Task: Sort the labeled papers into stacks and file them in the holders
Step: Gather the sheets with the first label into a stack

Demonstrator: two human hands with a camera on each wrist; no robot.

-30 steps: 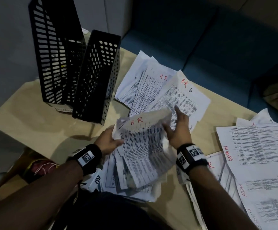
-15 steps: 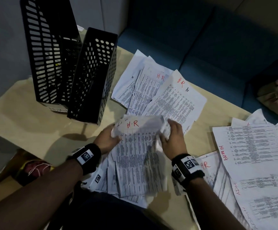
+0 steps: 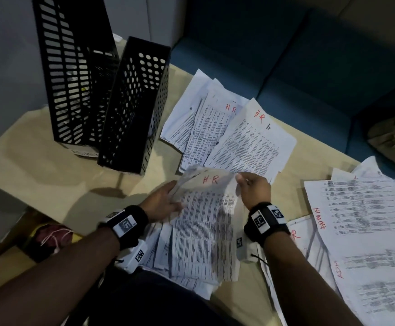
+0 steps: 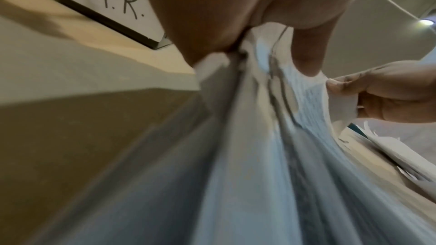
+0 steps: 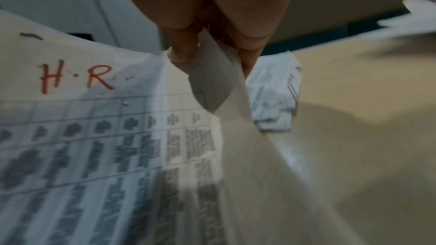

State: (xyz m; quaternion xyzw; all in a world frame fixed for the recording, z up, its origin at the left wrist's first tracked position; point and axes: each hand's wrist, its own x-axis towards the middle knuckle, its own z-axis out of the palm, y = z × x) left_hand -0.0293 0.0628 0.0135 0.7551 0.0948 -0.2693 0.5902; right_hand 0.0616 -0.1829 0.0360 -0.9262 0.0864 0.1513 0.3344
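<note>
My left hand (image 3: 162, 203) and right hand (image 3: 255, 190) pinch the top corners of a crumpled white printed sheet marked "H.R" in red (image 3: 205, 222), lifted over loose papers on the tan counter (image 3: 38, 161) near two black perforated holders (image 3: 102, 97).

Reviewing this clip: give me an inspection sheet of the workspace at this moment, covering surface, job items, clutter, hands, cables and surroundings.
Surface: tan table, largely covered with papers.
Job's things: held sheaf with red H.R on its top sheet; HR pile beyond it; ADMIN pile at right; two black holders upright side by side at far left, one labelled H.R. in the left wrist view.
Clutter: red and yellow bundle below the table edge.
Grippers: left hand grips the sheaf's left edge; right hand pinches its top right corner.
Cables: thin cord under the right wrist.
Surroundings: blue sofa, tan bag on it.
</note>
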